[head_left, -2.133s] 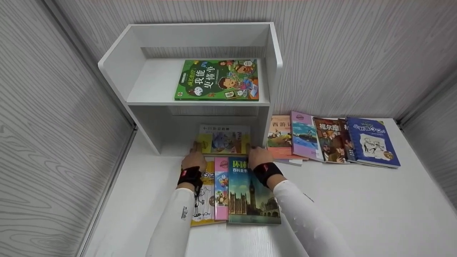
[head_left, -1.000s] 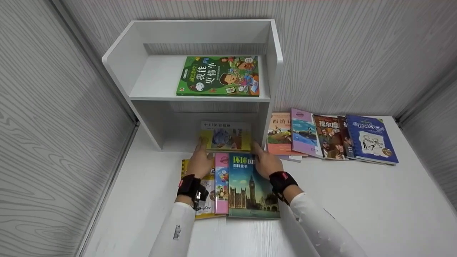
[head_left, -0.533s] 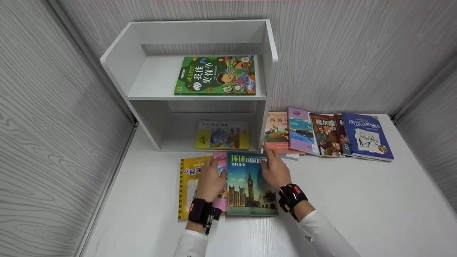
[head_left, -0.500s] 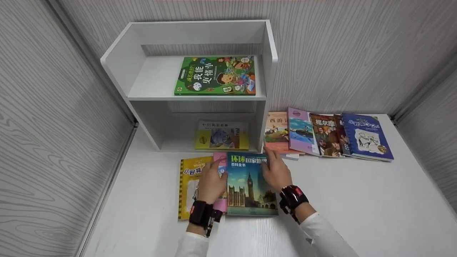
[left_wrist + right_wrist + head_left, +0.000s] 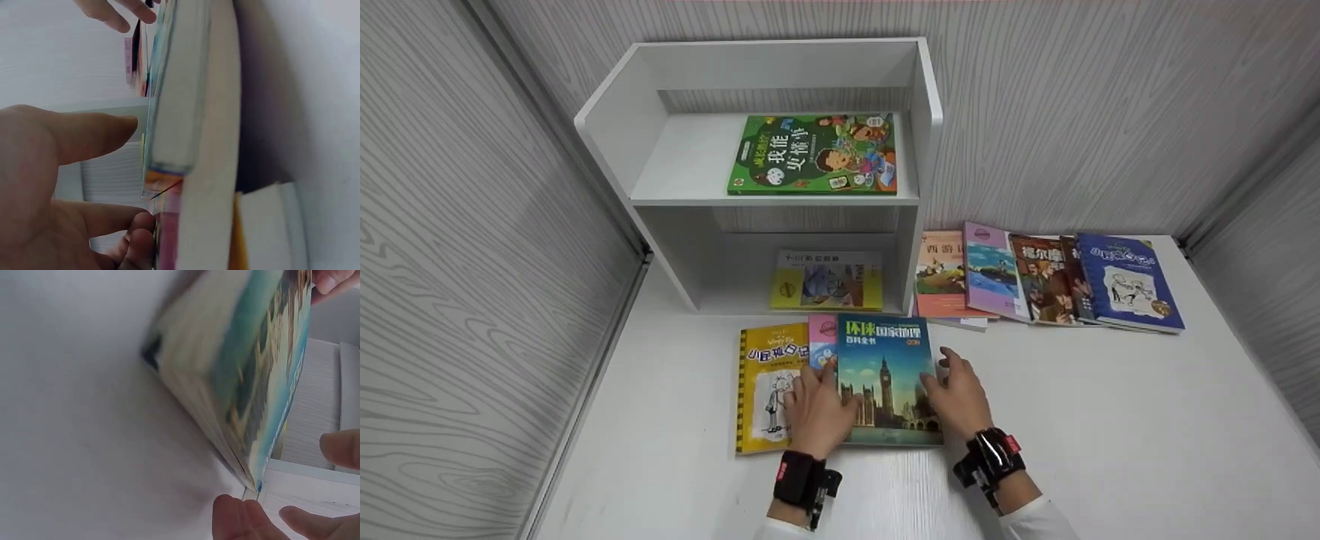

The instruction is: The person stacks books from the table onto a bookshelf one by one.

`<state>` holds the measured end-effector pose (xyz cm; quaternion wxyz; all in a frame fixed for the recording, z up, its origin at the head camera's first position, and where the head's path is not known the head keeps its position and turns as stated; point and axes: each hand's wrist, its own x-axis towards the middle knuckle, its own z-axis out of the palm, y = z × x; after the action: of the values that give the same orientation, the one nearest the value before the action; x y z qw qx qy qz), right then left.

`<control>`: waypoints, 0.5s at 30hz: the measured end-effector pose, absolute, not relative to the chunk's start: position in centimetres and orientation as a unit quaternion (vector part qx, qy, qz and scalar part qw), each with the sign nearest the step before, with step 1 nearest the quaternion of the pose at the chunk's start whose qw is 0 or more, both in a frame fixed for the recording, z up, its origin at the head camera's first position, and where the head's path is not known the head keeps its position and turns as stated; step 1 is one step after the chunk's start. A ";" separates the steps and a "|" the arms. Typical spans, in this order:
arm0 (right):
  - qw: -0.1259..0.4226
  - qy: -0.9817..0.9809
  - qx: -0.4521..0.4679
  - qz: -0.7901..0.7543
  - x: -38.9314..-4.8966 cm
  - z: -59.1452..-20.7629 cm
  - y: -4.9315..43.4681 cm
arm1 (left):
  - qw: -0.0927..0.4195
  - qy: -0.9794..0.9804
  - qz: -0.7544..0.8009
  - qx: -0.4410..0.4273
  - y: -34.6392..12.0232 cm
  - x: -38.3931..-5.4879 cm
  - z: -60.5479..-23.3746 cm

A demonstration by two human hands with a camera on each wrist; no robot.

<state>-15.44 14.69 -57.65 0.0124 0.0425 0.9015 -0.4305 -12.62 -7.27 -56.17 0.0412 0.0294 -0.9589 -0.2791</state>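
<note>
A blue-green book with a clock tower cover (image 5: 881, 352) lies on top of a pink book (image 5: 823, 330), and a yellow spiral-bound book (image 5: 761, 390) sticks out at the left. My left hand (image 5: 819, 409) is over the pink book and the clock tower book's left edge. In the left wrist view its thumb (image 5: 101, 135) stands apart from the book's spine, while curled fingertips rest at the pink book (image 5: 167, 236). Beside the clock tower book's right edge is my right hand (image 5: 962, 396), fingers spread, thumb over the cover. The right wrist view shows a gap between these fingers and the book's corner (image 5: 253, 478).
Behind the books stands a white two-level shelf (image 5: 780, 201). A green book (image 5: 810, 157) lies on its upper level, a yellow-and-white book (image 5: 826, 281) on the lower one. Right of it, several overlapping books, including a blue spiral-bound one (image 5: 1132, 285), lie against the wall.
Both hands have drawn back from the yellow-and-white book in the lower shelf, leaving it there, and come down to the sides of the clock tower book. The right hand has moved rightward.
</note>
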 end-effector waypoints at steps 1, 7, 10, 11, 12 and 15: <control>0.018 0.899 0.045 -0.434 -15.2 -57.7 14.7 | 0.040 -0.961 -0.272 0.027 -7.2 -12.5 -56.3; 0.028 0.884 0.051 -0.464 -14.0 -58.0 14.5 | 0.034 -0.964 -0.263 0.020 -7.1 -11.9 -56.8; 0.034 0.879 0.045 -0.474 -13.6 -57.9 14.3 | 0.039 -0.962 -0.271 0.019 -7.1 -11.6 -57.0; 0.035 0.878 0.043 -0.476 -13.6 -57.9 14.2 | 0.043 -0.961 -0.272 0.018 -7.1 -11.5 -57.1; 0.034 0.878 0.040 -0.477 -13.5 -57.9 14.2 | 0.047 -0.960 -0.274 0.017 -7.0 -11.5 -57.3; 0.031 0.879 0.034 -0.475 -13.2 -58.0 14.1 | 0.059 -0.957 -0.284 0.015 -6.9 -11.3 -57.7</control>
<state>-13.23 14.13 -57.97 0.0309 0.0341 0.8789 -0.4748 -11.26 -6.92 -57.66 0.0587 0.0155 -0.9568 -0.2843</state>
